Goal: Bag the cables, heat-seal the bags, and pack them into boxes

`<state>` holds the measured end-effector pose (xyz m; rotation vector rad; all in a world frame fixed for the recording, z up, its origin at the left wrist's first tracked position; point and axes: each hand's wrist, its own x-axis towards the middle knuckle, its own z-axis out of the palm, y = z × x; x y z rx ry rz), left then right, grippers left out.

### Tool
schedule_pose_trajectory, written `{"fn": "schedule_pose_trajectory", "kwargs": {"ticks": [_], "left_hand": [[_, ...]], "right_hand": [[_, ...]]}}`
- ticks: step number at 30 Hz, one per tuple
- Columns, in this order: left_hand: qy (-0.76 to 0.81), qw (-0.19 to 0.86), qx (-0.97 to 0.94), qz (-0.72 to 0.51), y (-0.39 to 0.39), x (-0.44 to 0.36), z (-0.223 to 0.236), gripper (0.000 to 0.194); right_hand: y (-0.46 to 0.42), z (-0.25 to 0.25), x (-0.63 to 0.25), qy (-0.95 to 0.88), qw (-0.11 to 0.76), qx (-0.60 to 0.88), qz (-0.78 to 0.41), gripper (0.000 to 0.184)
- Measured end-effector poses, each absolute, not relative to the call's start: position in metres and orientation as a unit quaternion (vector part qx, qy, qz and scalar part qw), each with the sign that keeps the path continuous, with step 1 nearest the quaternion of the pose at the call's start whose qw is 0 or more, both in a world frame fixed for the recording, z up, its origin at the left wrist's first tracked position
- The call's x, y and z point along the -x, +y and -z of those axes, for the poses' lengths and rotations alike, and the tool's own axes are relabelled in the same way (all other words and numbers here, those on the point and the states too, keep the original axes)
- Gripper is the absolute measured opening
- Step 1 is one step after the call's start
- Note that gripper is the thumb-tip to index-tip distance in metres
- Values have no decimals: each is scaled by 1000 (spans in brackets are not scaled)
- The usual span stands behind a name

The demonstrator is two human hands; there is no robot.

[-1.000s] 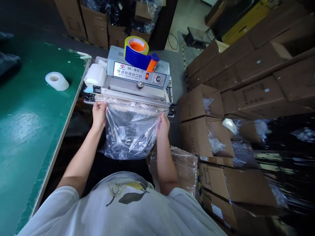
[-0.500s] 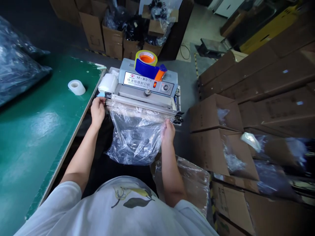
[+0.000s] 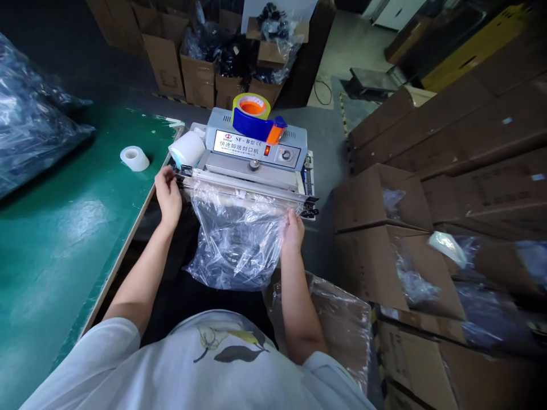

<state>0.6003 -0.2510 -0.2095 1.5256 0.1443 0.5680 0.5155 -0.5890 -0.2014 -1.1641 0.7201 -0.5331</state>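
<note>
1. L hand [image 3: 168, 196]: fingers half-curled at the sealer's L end, by the black clip [image 3: 185, 169]. Can't tell if it grips anything. Change: 1 s ago it pinched the bag's upper L corner; now it's off the bag.
2. R hand [image 3: 293, 230]: narrow, thumb & fingers pinching the bag's upper R corner, same as 1 s ago.
3. Bag [image 3: 237, 250]: clear plastic, dark stuff inside, hangs in front of the sealer, top edge at the bar [image 3: 248, 185]. Whether the bar clamps it: can't tell.
4. Meaning (my read): bag's L side now has no hand on it, so R hand + prob. the bar carry it; L is free for sth at that end.
5. Sealer [image 3: 217, 162]: red switch [image 3: 267, 150] lit; tape gun [image 3: 252, 125] on top.
6. White roll [image 3: 188, 149], sealer's L end, just above L hand: sits more tilted vs 0.5 s ago.
7. Further L: green surface [image 3: 85, 239] w/ small roll [image 3: 135, 158] & big sack [image 3: 34, 125].
8. Far R: stacked boxes [image 3: 359, 250], some w/ plastic inside.
</note>
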Motion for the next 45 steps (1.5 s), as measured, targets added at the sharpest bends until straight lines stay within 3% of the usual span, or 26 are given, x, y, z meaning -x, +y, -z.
{"fn": "schedule_pose_trajectory", "kwargs": {"ticks": [4,8,17,26,45], "left_hand": [[119,704,-679,-171,-270,-550,226,27],[126,735,-658,-104,-278,-550,233,30],[157,795,-576,-109,-286,-592,231,50],[167,815,-542,-117,-279,-598,242,56],[166,799,-569,-100,-284,-582,228,35]], "right_hand": [[-583,196,-516,354,745,502,259,26],[-581,193,-518,348,746,509,252,22],[-569,184,-499,335,787,477,202,30],[-576,186,-513,377,741,512,216,22],[-581,206,-503,373,740,503,246,33]]}}
